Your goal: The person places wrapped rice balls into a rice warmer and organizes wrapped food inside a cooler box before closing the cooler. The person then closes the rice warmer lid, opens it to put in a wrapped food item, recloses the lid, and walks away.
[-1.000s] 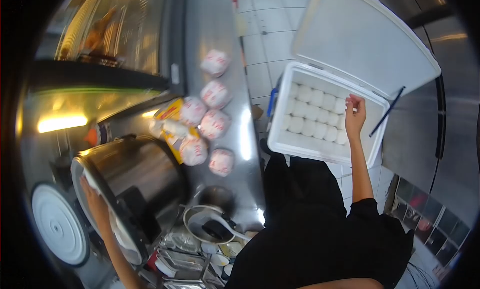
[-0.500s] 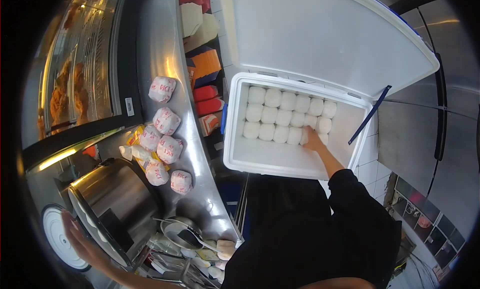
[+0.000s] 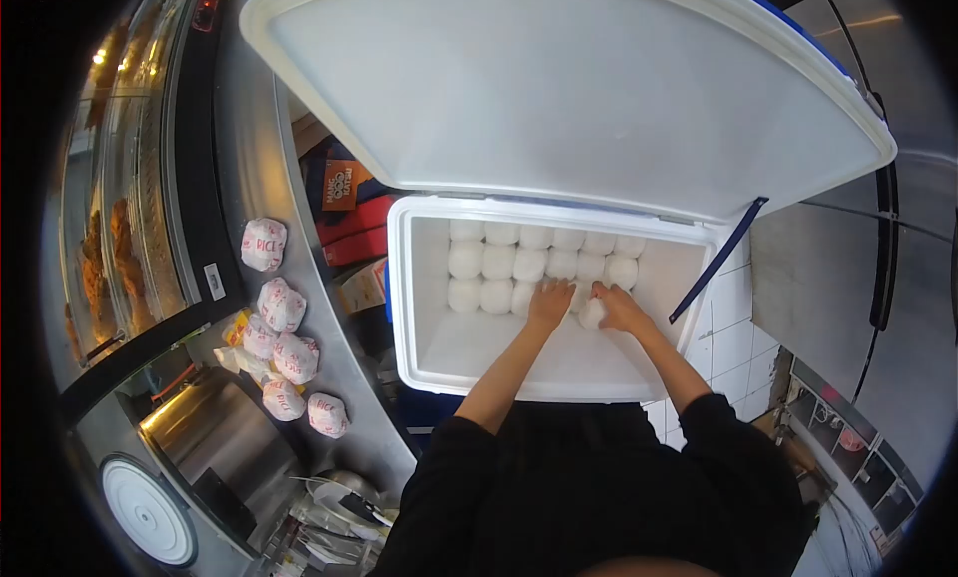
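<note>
Your right hand (image 3: 621, 311) grips a white ball (image 3: 590, 315) in the near row inside the cooler (image 3: 464, 353); your left hand (image 3: 550, 303) covers its neighbour, grip unclear. The raised lid (image 3: 579, 98) gives both room.

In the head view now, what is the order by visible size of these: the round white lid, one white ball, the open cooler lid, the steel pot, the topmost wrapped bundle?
1. Open cooler lid
2. Steel pot
3. Round white lid
4. Topmost wrapped bundle
5. White ball
</note>
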Action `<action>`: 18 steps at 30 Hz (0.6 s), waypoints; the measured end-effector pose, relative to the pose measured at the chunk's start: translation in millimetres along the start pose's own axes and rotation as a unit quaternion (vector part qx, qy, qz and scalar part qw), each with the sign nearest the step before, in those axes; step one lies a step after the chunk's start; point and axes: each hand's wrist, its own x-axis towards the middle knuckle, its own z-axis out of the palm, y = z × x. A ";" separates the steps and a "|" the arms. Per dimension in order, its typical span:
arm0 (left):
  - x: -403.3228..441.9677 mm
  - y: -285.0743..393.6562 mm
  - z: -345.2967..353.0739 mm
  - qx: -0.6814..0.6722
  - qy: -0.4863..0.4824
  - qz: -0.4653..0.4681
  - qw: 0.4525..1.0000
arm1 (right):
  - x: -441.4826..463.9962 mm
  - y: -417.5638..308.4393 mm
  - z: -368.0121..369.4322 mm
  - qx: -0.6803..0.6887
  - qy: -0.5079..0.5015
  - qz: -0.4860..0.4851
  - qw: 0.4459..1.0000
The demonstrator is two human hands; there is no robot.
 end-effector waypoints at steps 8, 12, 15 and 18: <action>25.1 5.8 -7.4 -0.064 -0.183 -0.135 0.972 | -9.3 12.8 -0.9 -0.205 -0.071 0.019 0.976; 4.2 5.0 -57.7 -0.204 -0.129 -0.183 0.953 | -9.4 2.6 17.4 -0.294 -0.033 0.029 0.955; -24.2 5.7 -93.0 -0.302 -0.048 -0.209 0.929 | -9.5 27.6 51.4 -0.421 0.015 -0.085 0.903; -64.8 9.8 -201.4 -0.407 -0.022 -0.234 0.883 | 10.4 62.5 72.4 -0.427 0.012 -0.181 0.886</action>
